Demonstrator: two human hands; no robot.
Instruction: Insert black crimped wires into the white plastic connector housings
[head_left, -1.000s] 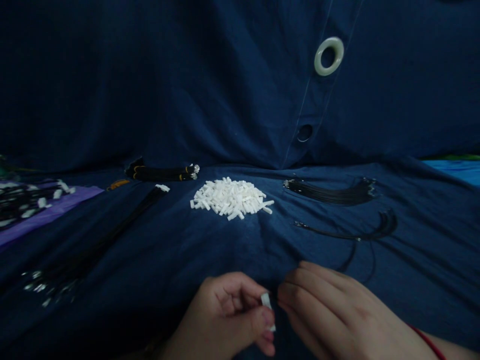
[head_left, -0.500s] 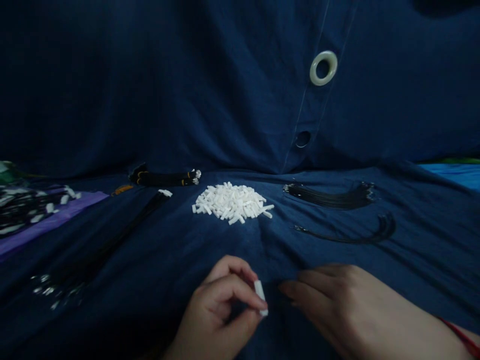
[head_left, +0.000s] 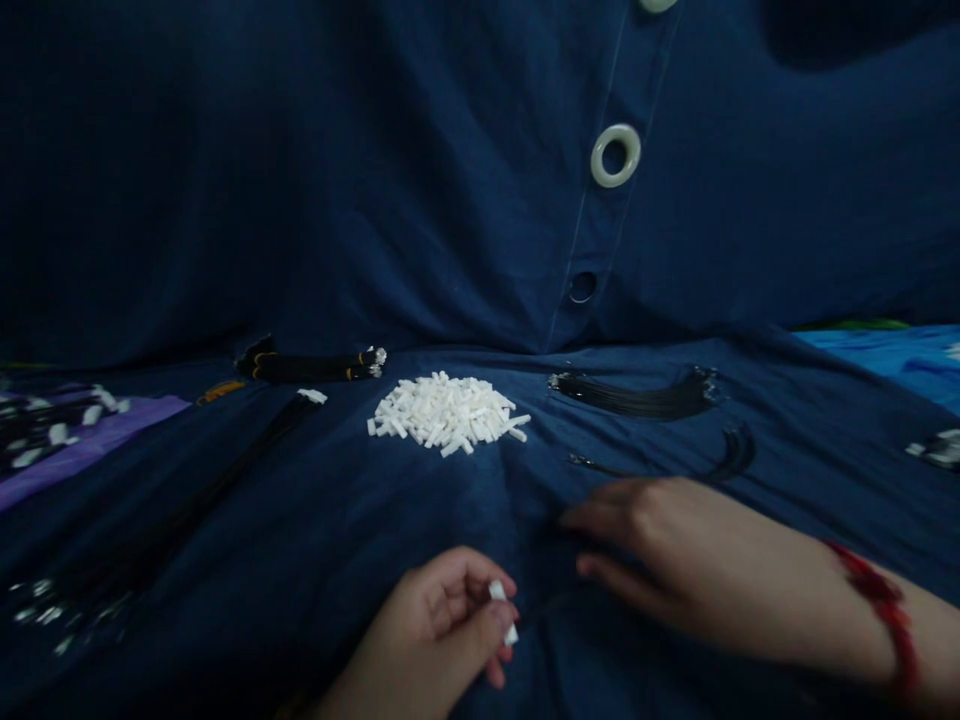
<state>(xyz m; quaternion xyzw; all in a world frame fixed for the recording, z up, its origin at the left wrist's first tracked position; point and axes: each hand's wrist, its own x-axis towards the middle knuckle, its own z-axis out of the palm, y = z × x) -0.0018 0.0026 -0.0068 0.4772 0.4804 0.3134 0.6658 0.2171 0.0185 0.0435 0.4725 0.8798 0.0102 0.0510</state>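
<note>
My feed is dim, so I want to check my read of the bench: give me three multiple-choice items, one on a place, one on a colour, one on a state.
1. Where is the pile of white connector housings?
A. beyond both hands, mid-cloth
B. on the purple sheet
C. in the right hand

2. What colour is the band on the right wrist?
A. green
B. red
C. white

3. What is the left hand doing?
A. lying flat and empty
B. gripping a bundle of wires
C. pinching one white connector housing

Answers:
1 A, the pile lies on the blue cloth past the hands.
2 B, a red band circles that wrist.
3 C, thumb and fingers close on a single white piece, while the right hand rests on the cloth by the thin black wires.
</note>
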